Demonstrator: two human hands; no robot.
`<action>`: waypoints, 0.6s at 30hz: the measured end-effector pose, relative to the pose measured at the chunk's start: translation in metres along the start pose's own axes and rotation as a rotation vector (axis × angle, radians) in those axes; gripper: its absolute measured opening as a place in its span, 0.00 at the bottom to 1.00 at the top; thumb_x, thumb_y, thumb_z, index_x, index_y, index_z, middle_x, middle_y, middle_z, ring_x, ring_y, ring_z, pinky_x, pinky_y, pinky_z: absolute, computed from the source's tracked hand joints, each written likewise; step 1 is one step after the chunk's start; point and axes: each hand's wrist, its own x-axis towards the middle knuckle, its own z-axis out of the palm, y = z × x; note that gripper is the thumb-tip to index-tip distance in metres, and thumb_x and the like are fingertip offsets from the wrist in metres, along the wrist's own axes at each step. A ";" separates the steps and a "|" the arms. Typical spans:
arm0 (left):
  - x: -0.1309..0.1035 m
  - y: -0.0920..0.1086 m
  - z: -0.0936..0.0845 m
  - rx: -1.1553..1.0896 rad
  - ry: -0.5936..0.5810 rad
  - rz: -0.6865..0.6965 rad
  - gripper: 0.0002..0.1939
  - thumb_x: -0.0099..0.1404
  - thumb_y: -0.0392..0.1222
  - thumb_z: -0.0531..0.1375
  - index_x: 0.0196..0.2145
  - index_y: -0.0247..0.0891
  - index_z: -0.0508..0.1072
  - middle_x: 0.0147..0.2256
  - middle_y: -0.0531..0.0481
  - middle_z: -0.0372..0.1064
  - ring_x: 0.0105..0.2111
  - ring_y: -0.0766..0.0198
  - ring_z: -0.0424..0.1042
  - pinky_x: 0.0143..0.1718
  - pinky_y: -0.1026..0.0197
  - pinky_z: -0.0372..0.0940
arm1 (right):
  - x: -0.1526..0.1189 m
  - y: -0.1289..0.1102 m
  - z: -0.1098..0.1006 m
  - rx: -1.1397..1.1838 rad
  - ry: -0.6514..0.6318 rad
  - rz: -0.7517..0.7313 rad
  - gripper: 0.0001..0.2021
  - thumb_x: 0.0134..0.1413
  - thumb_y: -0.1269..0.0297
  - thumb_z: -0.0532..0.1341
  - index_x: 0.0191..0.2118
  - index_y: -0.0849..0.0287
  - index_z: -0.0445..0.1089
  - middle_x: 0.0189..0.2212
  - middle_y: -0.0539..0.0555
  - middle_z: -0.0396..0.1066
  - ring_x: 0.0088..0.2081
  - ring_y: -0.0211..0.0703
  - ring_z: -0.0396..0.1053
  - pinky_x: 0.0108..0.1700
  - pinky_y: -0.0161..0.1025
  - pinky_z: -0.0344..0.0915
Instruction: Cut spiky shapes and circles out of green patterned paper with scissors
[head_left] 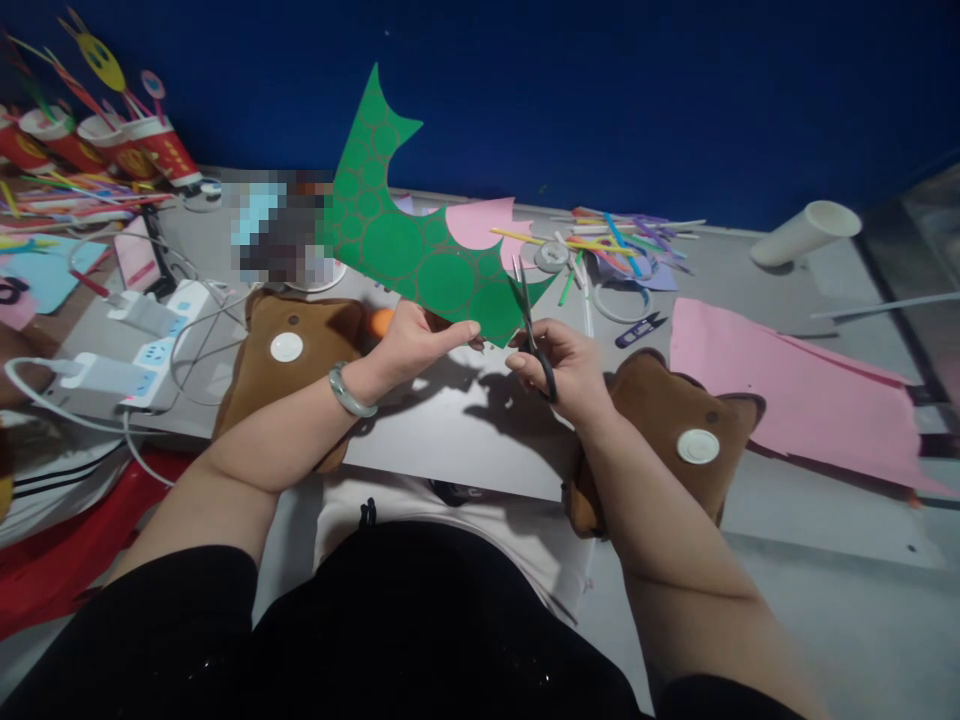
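A green sheet (394,245) with circles drawn on it and curved cut-out edges is held up over the white table (450,420). My left hand (416,345) is closed on its lower edge, thumb on top. In my right hand (562,365) are black-handled scissors (525,310), blades spread and pointing up at the right end of the sheet. Brown cushions lie under both forearms, one on the left (259,370) and one on the right (675,410).
Pink sheets (787,390) lie at the right, near a white paper tube (806,235). Colored strips (637,240) are piled behind the scissors. At the left are a power strip (161,345), cables and red cups (161,150). A small snipper (641,330) lies right of centre.
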 end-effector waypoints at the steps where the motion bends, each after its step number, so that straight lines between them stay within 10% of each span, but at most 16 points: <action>1: 0.000 0.000 0.000 -0.004 -0.003 -0.001 0.22 0.57 0.59 0.76 0.27 0.36 0.81 0.28 0.46 0.82 0.29 0.61 0.81 0.36 0.61 0.77 | 0.000 0.000 0.000 -0.002 -0.002 0.001 0.31 0.34 0.35 0.81 0.32 0.52 0.71 0.15 0.43 0.64 0.15 0.35 0.59 0.18 0.36 0.54; 18: 0.003 -0.004 -0.002 -0.062 -0.017 -0.030 0.26 0.52 0.65 0.77 0.27 0.38 0.80 0.28 0.46 0.81 0.28 0.60 0.79 0.35 0.58 0.76 | 0.002 0.000 -0.002 0.001 -0.029 0.004 0.31 0.34 0.35 0.81 0.31 0.54 0.71 0.14 0.42 0.63 0.14 0.34 0.58 0.17 0.34 0.52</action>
